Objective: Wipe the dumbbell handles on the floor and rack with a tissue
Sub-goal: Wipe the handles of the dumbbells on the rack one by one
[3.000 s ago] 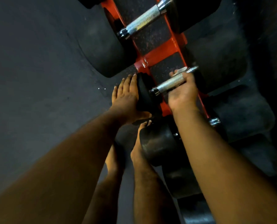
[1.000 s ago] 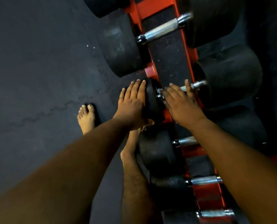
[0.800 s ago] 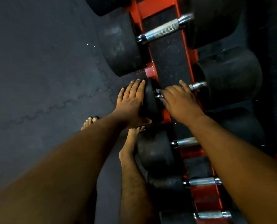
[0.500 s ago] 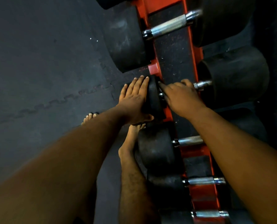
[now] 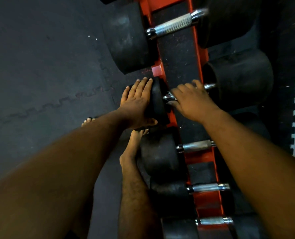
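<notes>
My R hand [image 5: 193,100] has slid along the dumbbell handle [image 5: 168,97], now curled round it mid-wipe; tissue hidden. L hand [image 5: 137,102], fingers flat, braces its end weight [image 5: 158,100] on the rack [image 5: 183,62].

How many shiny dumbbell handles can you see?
5. One at the top, one mostly covered by the right hand, and three in a row below it. More may lie beyond the picture's edges.

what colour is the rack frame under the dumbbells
Orange-red, with black matting between the rails, in the head view: rack frame.
</notes>
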The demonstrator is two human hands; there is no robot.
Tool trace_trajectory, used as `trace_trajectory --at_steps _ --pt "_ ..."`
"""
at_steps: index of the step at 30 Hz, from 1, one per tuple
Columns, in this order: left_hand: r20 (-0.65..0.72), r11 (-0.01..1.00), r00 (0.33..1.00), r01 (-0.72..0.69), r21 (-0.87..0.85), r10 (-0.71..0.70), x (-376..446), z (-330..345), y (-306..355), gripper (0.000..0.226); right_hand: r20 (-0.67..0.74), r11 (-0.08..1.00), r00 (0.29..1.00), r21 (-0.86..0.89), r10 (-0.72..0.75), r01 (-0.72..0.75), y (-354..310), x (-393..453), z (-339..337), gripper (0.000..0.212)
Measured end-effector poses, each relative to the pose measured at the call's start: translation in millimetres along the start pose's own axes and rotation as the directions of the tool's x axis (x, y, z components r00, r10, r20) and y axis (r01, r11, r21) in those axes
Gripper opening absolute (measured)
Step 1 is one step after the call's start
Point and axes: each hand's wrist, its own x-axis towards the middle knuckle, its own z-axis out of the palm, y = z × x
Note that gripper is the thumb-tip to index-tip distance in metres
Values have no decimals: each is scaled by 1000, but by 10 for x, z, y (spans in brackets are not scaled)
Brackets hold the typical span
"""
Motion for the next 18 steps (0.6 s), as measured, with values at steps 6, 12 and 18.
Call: trace_trajectory --at_steps 6,12,18 --pt "-3 1000 1000 -11 1 11 -8 16 -9 135 127 978 974 -111 190 -176 -83 49 -90 50" --pt "-18 1000 1000 -11 6 11 11 27 -23 137 218 955 931 -126 291 -269 -68 55 -174 54" --pt "-12 1000 1000 -18 3 18 1 34 -34 136 60 958 958 -80 281 -276 -205 -118 -42 53"
